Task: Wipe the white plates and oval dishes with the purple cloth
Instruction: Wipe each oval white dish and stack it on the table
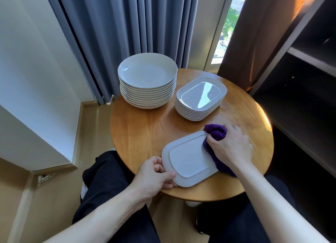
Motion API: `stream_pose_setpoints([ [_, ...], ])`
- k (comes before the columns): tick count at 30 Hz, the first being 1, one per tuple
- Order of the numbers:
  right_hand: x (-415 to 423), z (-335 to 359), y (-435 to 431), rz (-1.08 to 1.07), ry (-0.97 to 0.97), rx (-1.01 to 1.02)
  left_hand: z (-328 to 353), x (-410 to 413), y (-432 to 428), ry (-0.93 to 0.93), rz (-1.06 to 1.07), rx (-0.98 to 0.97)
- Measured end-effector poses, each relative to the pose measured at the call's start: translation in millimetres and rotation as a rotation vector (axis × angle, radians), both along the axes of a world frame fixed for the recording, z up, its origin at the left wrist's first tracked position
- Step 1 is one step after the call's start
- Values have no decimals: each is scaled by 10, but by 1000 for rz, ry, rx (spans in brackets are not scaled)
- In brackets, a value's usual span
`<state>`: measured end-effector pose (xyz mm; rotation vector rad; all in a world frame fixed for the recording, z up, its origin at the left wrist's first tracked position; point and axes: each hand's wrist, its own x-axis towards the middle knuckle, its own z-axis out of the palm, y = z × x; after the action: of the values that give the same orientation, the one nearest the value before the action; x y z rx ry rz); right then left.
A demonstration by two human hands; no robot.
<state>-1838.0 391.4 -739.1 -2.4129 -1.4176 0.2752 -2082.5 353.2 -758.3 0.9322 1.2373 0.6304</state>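
Two grips: left hand [154, 173] pinches the upturned white oval dish [189, 159], right hand [231, 144] clutches the purple cloth [216, 132]; I fear hard wiping tears the dish from my left.

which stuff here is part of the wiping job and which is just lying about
In the job: purple cloth, gripped by the right hand; oval dish, held by the left hand; stack of oval dishes; stack of round plates.
Just there: wooden table; grey curtains; dark shelves.
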Motion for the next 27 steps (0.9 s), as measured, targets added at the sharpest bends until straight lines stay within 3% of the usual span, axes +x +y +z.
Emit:
stream_pose_setpoints([
  [9, -215, -116, -726, 134, -212, 19, -13, -59, 28, 9, -44, -22],
  [13, -349, -123, -986, 281, -217, 41, 45, -172, 134, -71, 18, -77],
  [18, -291, -123, -976, 457, -271, 58, 134, -417, 353, -33, 33, -4],
  [23, 188, -138, -395, 317, -296, -113, 198, -574, 480, -68, 85, 18],
  [27, 544, -106, 208, 123, -174, -139, 265, -738, 600, -1, 158, 54],
])
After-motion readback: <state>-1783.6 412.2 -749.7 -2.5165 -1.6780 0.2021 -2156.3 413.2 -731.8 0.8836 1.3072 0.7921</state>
